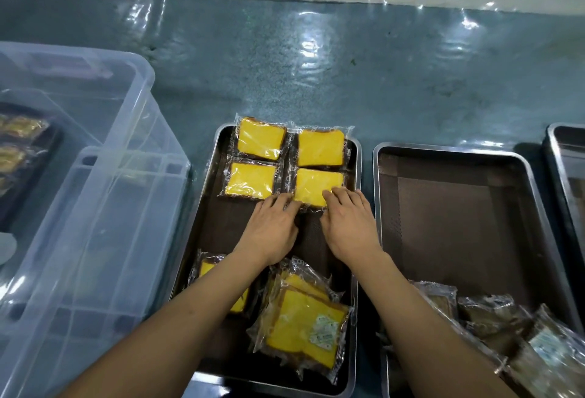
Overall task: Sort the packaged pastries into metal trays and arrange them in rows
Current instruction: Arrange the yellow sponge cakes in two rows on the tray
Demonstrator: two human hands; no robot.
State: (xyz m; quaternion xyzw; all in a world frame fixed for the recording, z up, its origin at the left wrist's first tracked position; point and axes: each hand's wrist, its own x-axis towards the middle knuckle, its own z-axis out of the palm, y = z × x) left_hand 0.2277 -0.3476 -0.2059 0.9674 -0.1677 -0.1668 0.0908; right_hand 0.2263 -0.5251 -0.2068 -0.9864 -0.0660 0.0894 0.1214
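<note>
Fingers [278,204] of both hands lie nearly straight, pressing the near edge of the packaged yellow pastry [316,187] in the metal tray [356,239].

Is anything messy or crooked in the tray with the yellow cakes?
Yes. Four yellow cakes lie in neat rows at the far end of the tray, but the near end holds a loose pile, tilted and overlapping. The left hand and right hand rest on the near right cake of the four.

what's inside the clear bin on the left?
Through the clear bin wall: a dark tray holding wrapped yellowish pastries. Count and anything lower down are hidden.
</note>
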